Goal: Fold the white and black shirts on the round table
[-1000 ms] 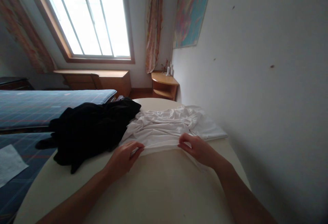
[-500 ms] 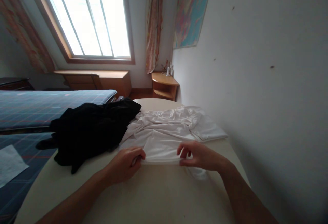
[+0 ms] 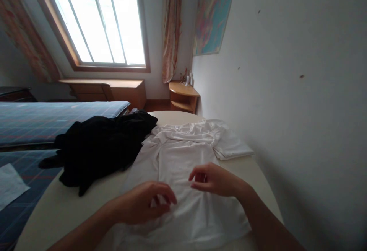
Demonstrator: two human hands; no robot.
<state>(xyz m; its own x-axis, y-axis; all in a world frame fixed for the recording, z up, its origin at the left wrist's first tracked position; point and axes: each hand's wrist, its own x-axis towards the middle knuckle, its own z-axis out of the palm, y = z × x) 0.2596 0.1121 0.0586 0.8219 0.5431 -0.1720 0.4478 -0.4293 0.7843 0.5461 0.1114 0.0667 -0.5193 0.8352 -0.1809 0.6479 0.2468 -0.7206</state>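
A thin white garment [image 3: 183, 163] lies over the round table, gathered in folds at its far end and spread smooth towards me. Over its near part is my left hand [image 3: 150, 201], fingers bent and apart from the thumb, with nothing in them. My right hand [image 3: 213, 180] hovers close above the cloth or brushes it; its fingers are curled, with a gap to the thumb. Whether either hand touches the fabric I cannot tell. Left of the white garment sits a crumpled heap of black clothing [image 3: 103, 147].
Folded white fabric [image 3: 235, 148] lies on the right of the cream table [image 3: 43, 212], beside the wall [image 3: 301, 128]. To the left is a bed with a blue plaid mattress [image 3: 63, 115] and a white sheet of paper [image 3: 11, 186]. A wooden corner shelf [image 3: 183, 88] stands beyond.
The garment's near edge has come down towards me and now covers the front of the table. Both hands have let go of it; the left moved nearer, the right slightly left.
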